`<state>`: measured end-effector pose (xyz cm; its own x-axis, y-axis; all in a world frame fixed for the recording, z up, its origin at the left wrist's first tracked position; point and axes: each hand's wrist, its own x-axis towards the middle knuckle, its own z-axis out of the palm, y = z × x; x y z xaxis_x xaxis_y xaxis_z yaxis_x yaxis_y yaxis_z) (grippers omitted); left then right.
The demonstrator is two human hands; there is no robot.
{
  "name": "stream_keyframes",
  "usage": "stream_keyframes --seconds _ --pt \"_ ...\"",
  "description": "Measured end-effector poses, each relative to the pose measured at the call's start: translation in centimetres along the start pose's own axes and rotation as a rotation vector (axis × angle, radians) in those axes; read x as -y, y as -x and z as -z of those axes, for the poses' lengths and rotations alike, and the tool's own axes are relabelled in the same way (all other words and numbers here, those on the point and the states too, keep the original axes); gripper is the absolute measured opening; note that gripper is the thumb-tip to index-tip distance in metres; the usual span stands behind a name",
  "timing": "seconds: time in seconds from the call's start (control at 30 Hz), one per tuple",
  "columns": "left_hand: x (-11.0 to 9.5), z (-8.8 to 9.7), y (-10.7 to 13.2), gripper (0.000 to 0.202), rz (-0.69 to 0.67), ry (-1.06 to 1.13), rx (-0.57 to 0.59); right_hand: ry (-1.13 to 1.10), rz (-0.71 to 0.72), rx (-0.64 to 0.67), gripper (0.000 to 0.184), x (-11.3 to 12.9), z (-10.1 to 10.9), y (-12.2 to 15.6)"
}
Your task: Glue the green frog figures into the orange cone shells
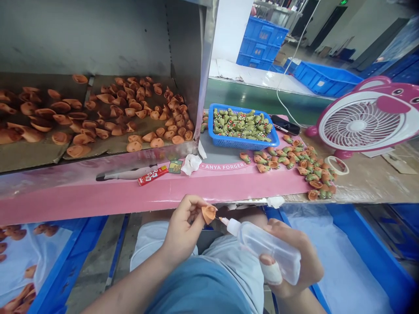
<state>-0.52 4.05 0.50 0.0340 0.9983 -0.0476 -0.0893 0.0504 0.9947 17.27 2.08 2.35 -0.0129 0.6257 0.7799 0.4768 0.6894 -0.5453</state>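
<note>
Between the thumb and fingers of my left hand [185,226] is a small orange hollow cone-shaped piece [208,213], its opening turned toward the right. My right hand [294,253] is wrapped around a translucent squeeze bottle [268,248], tilted with its thin nozzle at the rim of the orange piece. Whether the tip touches the piece, I cannot tell. A white wrap covers one finger of my right hand. Both hands are above my lap, just in front of the table edge.
Many orange pieces [131,104] lie inside a metal booth at left. A blue basket [244,141] holds small green figures; green-and-orange assembled pieces [304,163] lie right of it. A pink fan [363,117] stands at right. Blue crates [78,261] flank my lap. Crumpled tissue [191,164] is on the pink mat.
</note>
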Motion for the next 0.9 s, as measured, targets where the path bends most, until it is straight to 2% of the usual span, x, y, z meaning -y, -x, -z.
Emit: stream_keyframes --seconds 0.2,0.53,0.7,0.9 --pt "-0.2 0.1 -0.2 0.006 -0.040 0.005 -0.016 -0.051 -0.059 -0.073 0.034 -0.1 -0.1 0.6" --pt "0.0 0.1 -0.1 0.006 -0.048 0.039 -0.018 -0.107 0.007 -0.054 0.036 0.2 -0.8 -0.5" --pt "-0.1 0.2 -0.3 0.006 -0.041 0.041 -0.044 -0.125 -0.014 0.005 0.034 0.2 -0.7 -0.2" --pt "-0.2 0.2 -0.4 0.005 -0.028 0.075 -0.034 -0.144 -0.008 -0.039 0.033 0.3 -0.9 -0.2"
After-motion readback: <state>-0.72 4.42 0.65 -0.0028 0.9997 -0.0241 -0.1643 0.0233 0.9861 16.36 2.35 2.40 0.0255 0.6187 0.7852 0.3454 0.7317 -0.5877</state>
